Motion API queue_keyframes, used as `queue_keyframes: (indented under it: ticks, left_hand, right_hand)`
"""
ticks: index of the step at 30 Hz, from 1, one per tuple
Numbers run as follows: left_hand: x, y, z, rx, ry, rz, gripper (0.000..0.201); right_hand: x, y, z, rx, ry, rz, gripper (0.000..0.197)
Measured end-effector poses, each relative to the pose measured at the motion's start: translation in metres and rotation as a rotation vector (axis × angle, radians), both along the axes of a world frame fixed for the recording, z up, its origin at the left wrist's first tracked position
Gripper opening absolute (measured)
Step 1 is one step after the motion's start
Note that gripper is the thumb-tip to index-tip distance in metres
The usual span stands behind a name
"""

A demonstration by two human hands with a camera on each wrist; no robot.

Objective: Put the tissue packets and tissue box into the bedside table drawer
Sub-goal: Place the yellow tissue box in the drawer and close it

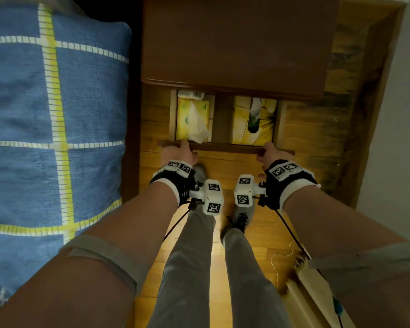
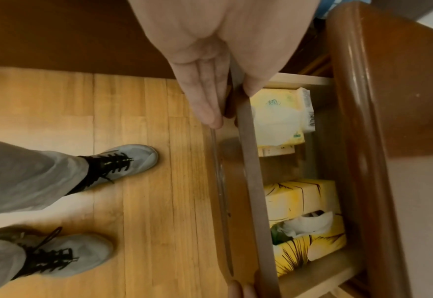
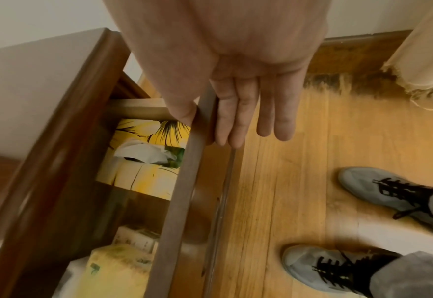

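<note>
The bedside table [image 1: 234, 43] has its drawer partly out. Inside on the left lies a yellow tissue packet [image 1: 192, 119] [image 2: 276, 117] [image 3: 116, 268] with a white packet [image 1: 189, 94] behind it. On the right sits the yellow tissue box [image 1: 253, 121] [image 2: 302, 201] [image 3: 144, 165], a tissue sticking up. My left hand [image 1: 178, 153] [image 2: 210, 90] rests on the left end of the drawer front [image 1: 225, 147] [image 2: 253, 181] [image 3: 182, 191]. Its fingers lie straight on the outer face, thumb over the top edge. My right hand [image 1: 270, 153] [image 3: 225, 113] lies the same way at the right end.
A bed with a blue and yellow checked cover [image 1: 52, 114] runs along the left, close to the table. My feet in grey shoes [image 1: 242, 216] stand on the wooden floor [image 1: 246, 268] before the drawer. A frayed curtain [image 1: 305, 292] and a white wall [image 1: 400, 114] are to the right.
</note>
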State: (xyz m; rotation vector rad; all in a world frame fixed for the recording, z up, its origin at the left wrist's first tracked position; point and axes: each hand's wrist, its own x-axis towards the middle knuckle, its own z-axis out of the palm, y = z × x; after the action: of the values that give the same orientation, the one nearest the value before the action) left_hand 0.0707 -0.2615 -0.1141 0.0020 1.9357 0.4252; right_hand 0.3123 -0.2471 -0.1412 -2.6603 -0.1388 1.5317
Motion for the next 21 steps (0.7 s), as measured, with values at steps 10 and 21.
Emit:
queue_keyframes:
  ticks: [10,21]
  left_hand:
    - [0.0,0.01,0.035,0.095,-0.014,-0.225,0.098]
    - [-0.003,0.05,0.027,0.21,-0.123,-0.471,0.091]
  right_hand:
    - [-0.037,0.006,0.071,0.182,0.074,0.118,0.033]
    - [-0.051,0.034,0.073,0.316,0.227,0.31,0.077]
